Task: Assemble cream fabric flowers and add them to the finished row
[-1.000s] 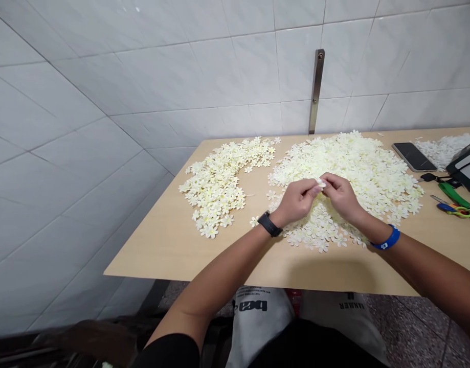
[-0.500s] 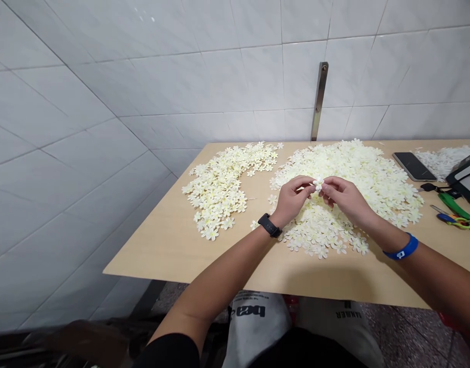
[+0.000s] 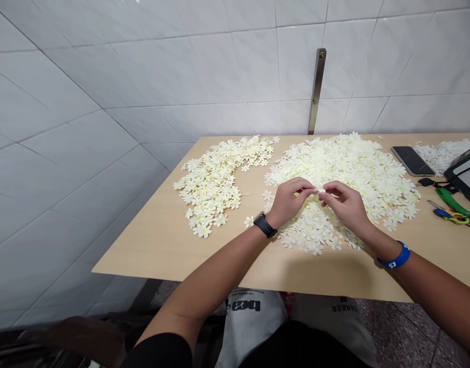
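Observation:
My left hand (image 3: 292, 200) and my right hand (image 3: 344, 203) meet fingertip to fingertip over the large heap of white artificial flowers (image 3: 334, 158). Between them is one small white flower (image 3: 320, 189), pinched by the thumb and forefinger of both hands. Its petals are mostly hidden by the fingers. Off to the left, a second, curved pile of pale yellow-white flowers (image 3: 214, 186) lies on the tan board tabletop (image 3: 154, 235). A few single flowers (image 3: 249, 221) rest near my left wrist.
On the right lie a phone (image 3: 412, 160), a bunch of keys with a green strap (image 3: 455, 202), a black-edged device (image 3: 467, 168) and small white pieces (image 3: 442, 153). A tiled wall (image 3: 235, 66) with a metal strip (image 3: 317, 92) borders the table's back.
The flower has turned between my fingers and shows less of its petals. My hands stay together over the heap. The whole view has shifted slightly.

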{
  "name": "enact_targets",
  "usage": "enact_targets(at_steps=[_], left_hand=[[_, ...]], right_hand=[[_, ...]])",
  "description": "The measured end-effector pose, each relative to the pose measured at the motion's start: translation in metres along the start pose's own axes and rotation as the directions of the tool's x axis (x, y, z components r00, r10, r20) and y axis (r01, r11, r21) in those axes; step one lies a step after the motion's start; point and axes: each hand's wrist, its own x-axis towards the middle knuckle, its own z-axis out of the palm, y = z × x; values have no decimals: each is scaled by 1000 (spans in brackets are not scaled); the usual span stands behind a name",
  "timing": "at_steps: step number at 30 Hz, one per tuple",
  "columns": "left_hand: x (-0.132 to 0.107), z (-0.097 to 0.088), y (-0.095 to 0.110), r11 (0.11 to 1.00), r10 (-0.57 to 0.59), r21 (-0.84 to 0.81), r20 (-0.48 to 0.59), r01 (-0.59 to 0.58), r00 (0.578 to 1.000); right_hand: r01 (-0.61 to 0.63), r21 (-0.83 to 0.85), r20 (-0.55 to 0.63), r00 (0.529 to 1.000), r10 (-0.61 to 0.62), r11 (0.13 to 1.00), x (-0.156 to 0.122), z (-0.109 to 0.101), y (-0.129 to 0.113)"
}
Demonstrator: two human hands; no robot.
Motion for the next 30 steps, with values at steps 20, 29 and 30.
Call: enact_targets(at_steps=[20,29,30], left_hand=[[0,0,-1,999,9,-42,56,-7,998],[2,-1,-2,1000,3,-23,72,-1,997],[2,-2,-1,1000,-9,-22,70,11,997]], right_hand=[[-13,2,6,1000,13,1000,-1,-1,9],[4,-65,-41,999,-7,998,-2,-3,8],[3,-67,-41,999,-6,998,-1,-3,7]])
